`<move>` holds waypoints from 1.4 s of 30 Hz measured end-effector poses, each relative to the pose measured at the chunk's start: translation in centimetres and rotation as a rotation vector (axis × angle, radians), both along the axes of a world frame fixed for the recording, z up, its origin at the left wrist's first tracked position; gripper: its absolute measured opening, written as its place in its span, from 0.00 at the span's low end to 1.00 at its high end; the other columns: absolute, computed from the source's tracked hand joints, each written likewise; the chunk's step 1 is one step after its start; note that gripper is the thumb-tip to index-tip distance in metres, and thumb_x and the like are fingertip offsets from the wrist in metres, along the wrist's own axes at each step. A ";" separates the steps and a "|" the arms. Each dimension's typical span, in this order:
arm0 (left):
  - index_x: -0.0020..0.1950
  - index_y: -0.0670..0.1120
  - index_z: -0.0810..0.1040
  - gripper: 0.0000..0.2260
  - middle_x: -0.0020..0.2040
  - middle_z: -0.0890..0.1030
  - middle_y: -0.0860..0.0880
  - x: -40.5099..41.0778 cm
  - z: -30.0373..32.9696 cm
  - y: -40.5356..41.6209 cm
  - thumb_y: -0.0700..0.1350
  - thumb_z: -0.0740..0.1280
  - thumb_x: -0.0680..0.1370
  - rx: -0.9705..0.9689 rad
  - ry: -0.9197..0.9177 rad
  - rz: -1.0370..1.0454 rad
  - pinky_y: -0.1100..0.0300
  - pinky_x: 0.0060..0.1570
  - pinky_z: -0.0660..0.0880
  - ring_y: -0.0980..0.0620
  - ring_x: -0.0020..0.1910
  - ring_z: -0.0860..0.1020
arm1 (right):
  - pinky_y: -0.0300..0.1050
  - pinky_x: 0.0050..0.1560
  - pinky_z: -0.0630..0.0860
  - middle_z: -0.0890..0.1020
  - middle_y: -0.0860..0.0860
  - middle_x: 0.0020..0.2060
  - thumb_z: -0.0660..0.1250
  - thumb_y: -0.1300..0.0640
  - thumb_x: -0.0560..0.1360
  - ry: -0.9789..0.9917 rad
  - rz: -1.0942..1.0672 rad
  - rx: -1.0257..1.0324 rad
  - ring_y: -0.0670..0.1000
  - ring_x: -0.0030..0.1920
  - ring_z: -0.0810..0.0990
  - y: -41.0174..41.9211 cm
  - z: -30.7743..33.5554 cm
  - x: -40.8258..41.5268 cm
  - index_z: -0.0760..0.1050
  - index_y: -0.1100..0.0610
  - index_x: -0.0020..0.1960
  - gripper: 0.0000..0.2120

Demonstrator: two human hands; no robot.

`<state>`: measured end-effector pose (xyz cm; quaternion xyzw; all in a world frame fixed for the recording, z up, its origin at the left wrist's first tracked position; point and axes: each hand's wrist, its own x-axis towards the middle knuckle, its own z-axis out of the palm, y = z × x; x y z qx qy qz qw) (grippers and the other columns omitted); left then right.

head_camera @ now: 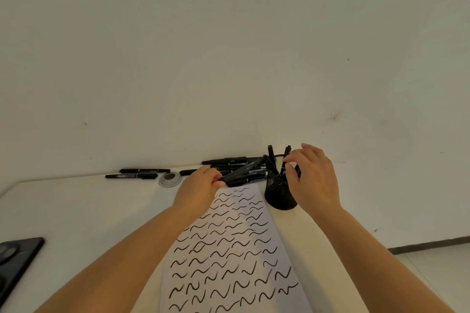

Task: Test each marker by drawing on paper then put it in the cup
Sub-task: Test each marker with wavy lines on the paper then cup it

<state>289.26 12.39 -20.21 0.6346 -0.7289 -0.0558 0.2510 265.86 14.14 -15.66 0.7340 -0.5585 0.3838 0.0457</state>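
Nearest the camera lies a long white sheet of paper (236,249), covered from its near end to its far end with rows of short black wavy marker strokes. It rests on a pale off-white table (76,211) that runs back to a plain cream wall (203,46). Two bare forearms reach out over the sheet, one on each side.

At the far end of the paper, the left hand (197,187) curls its fingers around the near end of a black felt-tip marker (241,171), which slants up and to the right toward the rim of the cup. That marker lies across a pile of black markers (236,164) heaped against the wall just beyond the paper.

Just right of the paper's far corner stands a black wire-mesh pen cup (279,193), upright, with several black markers sticking up out of it. The right hand (312,178) is at the cup's right side and rim, its fingers bent around the mesh edge; whether it also pinches a marker there cannot be told, since dark shapes overlap.

Left of the pile, two more black markers (137,173) lie side by side, parallel to the wall. Between them and the pile sits a small round grey disc (171,178). At the left edge, a flat dark tray-like object (17,259) is partly cut off by the picture.
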 end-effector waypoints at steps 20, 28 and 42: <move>0.52 0.51 0.75 0.09 0.43 0.74 0.60 -0.6 1.0 16.6 0.52 0.60 0.77 -0.168 0.155 -0.159 0.65 0.40 0.71 0.58 0.41 0.74 | 0.38 0.22 0.67 0.76 0.55 0.22 0.61 0.55 0.77 -1.170 0.428 0.813 0.50 0.21 0.71 12.4 -2.5 8.1 0.74 0.62 0.36 0.15; 0.41 0.49 0.82 0.17 0.29 0.80 0.55 0.2 -0.2 20.4 0.54 0.56 0.75 -0.377 -0.223 -0.212 0.65 0.22 0.71 0.53 0.24 0.75 | 0.37 0.19 0.63 0.74 0.55 0.22 0.60 0.59 0.75 -1.305 0.375 1.157 0.48 0.20 0.68 15.5 -4.3 7.2 0.73 0.61 0.34 0.12; 0.34 0.54 0.81 0.15 0.24 0.74 0.57 2.4 -0.6 22.0 0.46 0.61 0.78 0.559 0.634 -0.199 0.70 0.31 0.70 0.62 0.25 0.70 | 0.32 0.19 0.57 0.67 0.53 0.17 0.58 0.64 0.68 -1.362 0.405 0.743 0.48 0.15 0.62 15.2 -5.4 4.3 0.70 0.57 0.20 0.19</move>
